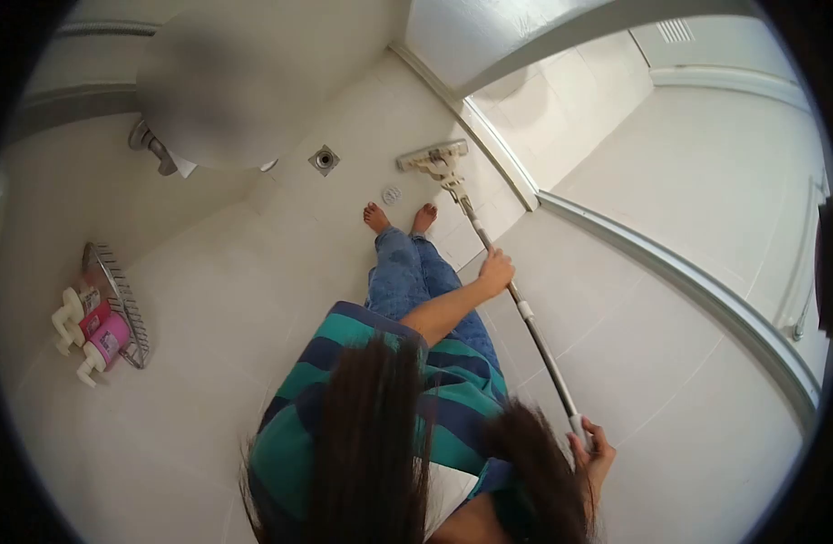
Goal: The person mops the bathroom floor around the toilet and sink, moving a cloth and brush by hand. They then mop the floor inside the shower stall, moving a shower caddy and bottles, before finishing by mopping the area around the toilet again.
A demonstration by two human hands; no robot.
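Note:
A long-handled mop point(545, 355) with a metal pole slants across the view. Its wide, flat head point(434, 157) is on the tiled floor near the door track, ahead of my bare feet. My left hand point(497, 272) is closed round the middle of the pole. Lower right, my right hand point(593, 451) grips the pole's upper end at a pale grip. A square floor drain point(324, 160) with an uncovered hole lies left of the mop head. Close to my toes rests a round perforated drain cover point(391, 195).
A wire rack point(131, 308) on the left wall holds several pump bottles, including a pink one point(106, 340). A metal-framed sliding door track point(670, 272) runs along the right. A shower fitting point(151, 148) is on the upper-left wall. A blurred round patch covers part of the upper left.

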